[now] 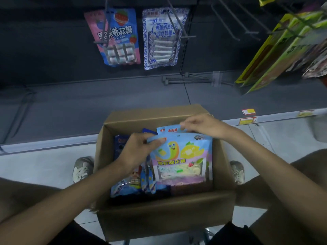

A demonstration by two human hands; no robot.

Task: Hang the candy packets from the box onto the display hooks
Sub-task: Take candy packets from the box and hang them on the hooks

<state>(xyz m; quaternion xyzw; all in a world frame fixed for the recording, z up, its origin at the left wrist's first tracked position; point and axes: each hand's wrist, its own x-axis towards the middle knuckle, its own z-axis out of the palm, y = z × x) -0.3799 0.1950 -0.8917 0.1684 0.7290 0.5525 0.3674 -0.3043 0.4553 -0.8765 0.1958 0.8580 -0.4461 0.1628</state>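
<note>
- Step in hand: the pick. You are drawing stock out of the box (166, 209); this packet is not yet hung.
- Left hand (136, 149): thumb and fingers pinch the top left corner of the front packet (184, 160).
- Right hand (200, 126): fingers curled over the packet's top edge, toward the far right corner of the box.
- The packet stands upright in the right half of the box, its face toward you. Two more headers (172, 130) show just behind it, touching; I cannot tell whether your right hand holds those as well.
- Spare packets (127, 184) stand on edge along the box's left wall.
- Up on the dark panel, two hung packets (122, 36) sit side by side. Bare hooks (228, 19) lie to their right, and a low hook (194, 80) sits above the shelf (88, 106).
- Next move, as I judge it: lift the packet clear of the box rim and peel off any that cling behind.
- Then find the hang hole in the header, which your right hand hides for now. Bring it square to a bare hook's tip and slide it on.
</note>
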